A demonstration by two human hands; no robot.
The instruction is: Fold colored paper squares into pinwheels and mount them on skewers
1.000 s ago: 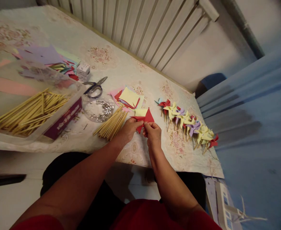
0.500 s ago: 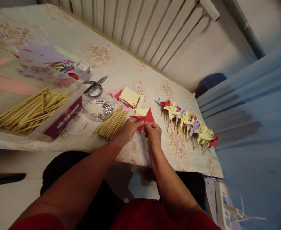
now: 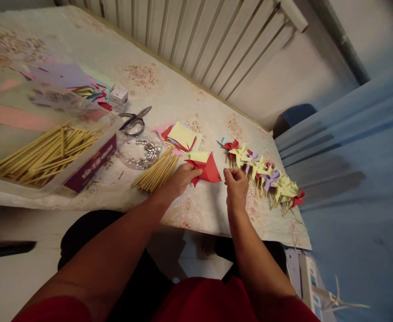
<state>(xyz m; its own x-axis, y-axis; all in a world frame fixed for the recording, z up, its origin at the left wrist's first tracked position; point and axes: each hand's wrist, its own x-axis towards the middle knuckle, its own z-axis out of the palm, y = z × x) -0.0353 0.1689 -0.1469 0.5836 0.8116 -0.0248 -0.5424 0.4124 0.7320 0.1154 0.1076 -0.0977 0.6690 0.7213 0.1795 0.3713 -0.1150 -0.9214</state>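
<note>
My left hand [image 3: 183, 178] pinches a red paper pinwheel [image 3: 209, 169] by its left side, thumb on top. The pinwheel's points are partly folded in. To the right of it and apart from it, my right hand [image 3: 235, 184] is closed with thumb and fingertips together; whatever it may hold is too small to make out. A pale yellow piece of paper [image 3: 199, 156] lies just behind the red pinwheel. By my left hand is a fanned bundle of thin wooden sticks [image 3: 156, 172]. Finished pinwheels on sticks [image 3: 258, 166] lie in a row beyond my right hand.
Stacked coloured paper squares [image 3: 182, 134] lie behind the sticks. Further left are a round clear dish of silvery small parts [image 3: 141, 151], scissors [image 3: 135, 121], small white boxes [image 3: 118, 96], paper scraps [image 3: 60, 75] and a clear plastic bin [image 3: 114, 127] of sticks. A blue curtain [image 3: 350, 170] hangs at right.
My right hand has come off the red pinwheel and moved right, its fingers still closed. The left hand keeps its hold, and more of the pinwheel now shows.
</note>
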